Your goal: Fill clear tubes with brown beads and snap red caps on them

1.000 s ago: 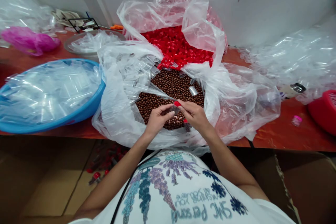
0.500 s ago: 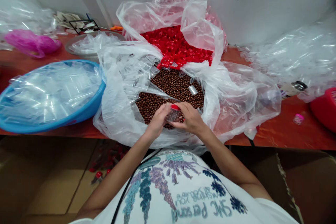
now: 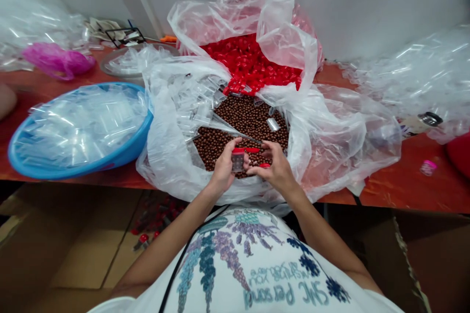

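Observation:
My left hand [image 3: 223, 168] is closed around a small clear container [image 3: 238, 162] with a red rim at its top; small dark shapes show through its wall. Another red piece [image 3: 252, 150] appears just right of that rim; whether it is joined on, I cannot tell. My right hand [image 3: 276, 164] is beside the container, thumb and forefinger apart, its thumb pointing toward it. By the right thumb lies a red cap [image 3: 265, 165]. Both hands are over a plastic-lined heap of brown beads [image 3: 242, 115]. A loose clear tube [image 3: 272, 124] rests on the beads.
Behind the beads, a plastic bag holds many red caps [image 3: 246, 66]. Clear tubes fill a tilted blue basin [image 3: 145, 129] on the left. A pink bag [image 3: 60, 60] sits farther back. At right are piled clear plastics [image 3: 418, 78] and a small pink-capped item [image 3: 428, 167].
My right hand has moved off the container and its fingers have spread. The container now sits in my left hand alone. The view has shifted slightly left.

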{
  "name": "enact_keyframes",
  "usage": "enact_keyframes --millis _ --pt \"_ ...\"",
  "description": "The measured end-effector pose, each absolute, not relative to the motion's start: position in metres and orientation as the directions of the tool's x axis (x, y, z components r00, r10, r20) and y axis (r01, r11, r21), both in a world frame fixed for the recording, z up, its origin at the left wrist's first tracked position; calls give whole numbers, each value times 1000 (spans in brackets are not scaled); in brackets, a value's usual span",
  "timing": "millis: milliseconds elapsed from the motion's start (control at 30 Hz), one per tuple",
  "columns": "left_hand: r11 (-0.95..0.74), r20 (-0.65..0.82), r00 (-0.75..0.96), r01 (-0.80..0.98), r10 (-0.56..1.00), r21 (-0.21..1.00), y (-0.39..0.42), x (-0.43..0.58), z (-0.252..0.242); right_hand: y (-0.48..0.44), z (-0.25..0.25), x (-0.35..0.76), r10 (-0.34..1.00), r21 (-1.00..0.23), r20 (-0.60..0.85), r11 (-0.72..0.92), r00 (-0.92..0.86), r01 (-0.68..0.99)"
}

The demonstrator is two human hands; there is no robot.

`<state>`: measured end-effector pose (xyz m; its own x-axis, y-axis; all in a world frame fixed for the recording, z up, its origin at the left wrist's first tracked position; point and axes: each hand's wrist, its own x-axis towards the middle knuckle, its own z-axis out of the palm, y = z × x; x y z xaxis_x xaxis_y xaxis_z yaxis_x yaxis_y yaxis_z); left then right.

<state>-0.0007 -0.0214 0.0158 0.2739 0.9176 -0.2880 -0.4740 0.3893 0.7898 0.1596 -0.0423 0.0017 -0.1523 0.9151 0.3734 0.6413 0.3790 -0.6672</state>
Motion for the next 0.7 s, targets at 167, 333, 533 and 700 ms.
enact_keyframes --millis 167,333,533,700 --pt "405 -295 296 -449 908 796 -18 -2 19 -46 2 160 925 -646 339 360 -169 673" --pt "473 -345 349 -407 871 782 -23 5 13 -44 12 154 859 -482 393 496 -327 723" --pt "487 -371 330 -418 868 767 -26 11 10 -49 15 147 814 -444 361 579 -454 684" --pt "453 -361 287 -393 887 800 -27 11 8 -47 13 145 784 -397 388 617 -485 680"
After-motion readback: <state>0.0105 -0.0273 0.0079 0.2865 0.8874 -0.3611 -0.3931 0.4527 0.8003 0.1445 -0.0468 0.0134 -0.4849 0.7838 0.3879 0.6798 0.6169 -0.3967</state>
